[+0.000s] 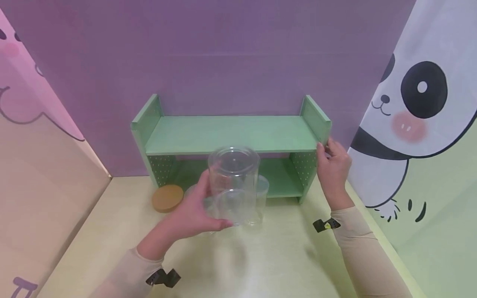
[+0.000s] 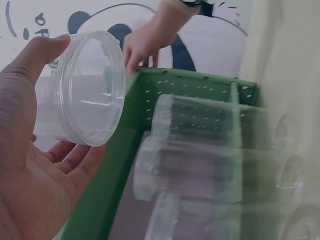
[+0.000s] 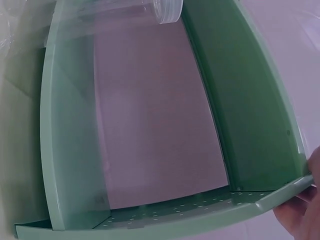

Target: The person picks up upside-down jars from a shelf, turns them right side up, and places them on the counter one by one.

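My left hand (image 1: 193,207) grips a clear plastic jar (image 1: 234,169), held up in front of the green two-tier shelf (image 1: 227,132). In the left wrist view the thumb lies on one side of this jar (image 2: 90,90) and the fingers curl under the other. My right hand (image 1: 333,169) holds the front edge of the shelf's right side panel, thumb in front and fingers behind. Several more clear jars (image 1: 262,194) stand on the table before the shelf, partly hidden by the left hand and the raised jar.
A round brown lid (image 1: 167,198) lies by the shelf's left front corner. The pale table (image 1: 268,256) reaches between a pink wall at left and a panda-printed wall (image 1: 421,124) at right. A purple wall (image 1: 231,62) rises behind the shelf.
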`<state>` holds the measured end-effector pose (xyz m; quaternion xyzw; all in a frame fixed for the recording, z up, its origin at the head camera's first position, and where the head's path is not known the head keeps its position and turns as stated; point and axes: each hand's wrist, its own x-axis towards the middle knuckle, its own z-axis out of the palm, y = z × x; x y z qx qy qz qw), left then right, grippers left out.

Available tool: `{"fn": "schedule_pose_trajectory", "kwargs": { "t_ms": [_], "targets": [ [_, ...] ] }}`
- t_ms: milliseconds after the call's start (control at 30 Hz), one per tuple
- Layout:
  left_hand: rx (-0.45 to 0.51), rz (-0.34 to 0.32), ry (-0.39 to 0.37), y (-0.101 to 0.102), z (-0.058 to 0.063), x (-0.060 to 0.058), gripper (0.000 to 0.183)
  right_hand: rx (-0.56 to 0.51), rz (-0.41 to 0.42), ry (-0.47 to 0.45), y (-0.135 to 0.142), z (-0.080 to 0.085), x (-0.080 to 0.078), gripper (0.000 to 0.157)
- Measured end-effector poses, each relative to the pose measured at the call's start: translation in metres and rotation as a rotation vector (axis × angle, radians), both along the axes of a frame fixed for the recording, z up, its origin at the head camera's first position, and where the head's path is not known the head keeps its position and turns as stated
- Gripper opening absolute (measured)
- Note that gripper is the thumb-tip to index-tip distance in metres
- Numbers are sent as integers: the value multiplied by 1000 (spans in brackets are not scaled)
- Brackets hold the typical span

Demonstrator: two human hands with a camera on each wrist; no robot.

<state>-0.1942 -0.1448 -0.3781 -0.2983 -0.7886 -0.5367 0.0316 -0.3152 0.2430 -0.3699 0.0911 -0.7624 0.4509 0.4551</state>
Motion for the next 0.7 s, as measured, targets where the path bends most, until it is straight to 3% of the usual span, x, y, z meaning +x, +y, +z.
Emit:
{"fn": "schedule_pose_trajectory", "kwargs": {
  "t_ms": [267, 367, 433, 500, 567, 700],
  "targets": [
    [-14, -14, -3, 9, -17, 4, 133, 7, -4, -69, 2, 5, 9, 37],
    [-16, -13, -18, 10, -21, 5, 134, -21, -7, -29, -4, 12, 24, 39],
    [-25, -14, -27, 12, -23, 5, 133, -8, 40, 23, -11, 18, 36, 37],
    [-32, -19, -38, 13, -24, 6, 133, 40, 157, 53, -18, 25, 48, 37],
    [-46, -18, -46, 14, -25, 6, 134, 119, 330, 48, -26, 31, 59, 42],
    [-76, -15, -50, 16, -28, 8, 139, 269, 667, -47, -44, 40, 79, 63]
  ]
}}
